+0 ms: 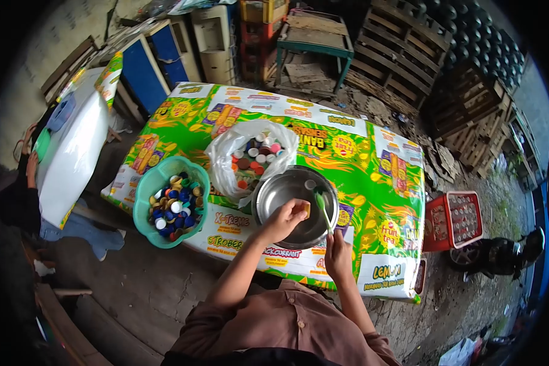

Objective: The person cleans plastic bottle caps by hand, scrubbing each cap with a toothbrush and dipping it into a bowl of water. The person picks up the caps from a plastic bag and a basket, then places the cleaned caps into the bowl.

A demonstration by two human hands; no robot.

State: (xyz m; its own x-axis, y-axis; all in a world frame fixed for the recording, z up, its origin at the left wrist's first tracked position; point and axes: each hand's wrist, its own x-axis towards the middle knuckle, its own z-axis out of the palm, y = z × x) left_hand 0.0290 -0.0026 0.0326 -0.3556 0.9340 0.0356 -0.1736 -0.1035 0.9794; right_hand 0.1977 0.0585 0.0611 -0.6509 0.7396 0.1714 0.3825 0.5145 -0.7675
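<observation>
My left hand [283, 221] is over a steel bowl [259, 213], its fingers pinched on a yellowish bottle cap [307, 209]. My right hand [338, 255] grips the white handle of a small brush [321, 206], whose green head points into the bowl beside the cap. A small pale round piece [310, 184] shows inside the bowl near its far side. Left of the bowl, a green scalloped basin [141, 204] holds many blue, white and gold caps. Behind the bowl, an open clear plastic bag [221, 160] contains red, white and brown caps.
Everything stands on a table with a printed green cover [372, 201]. Another person's hands [32, 155] are at a white-covered table [73, 146] on the left. A red crate [451, 216] stands to the right; wooden pallets [396, 49] and a small table [316, 39] lie beyond.
</observation>
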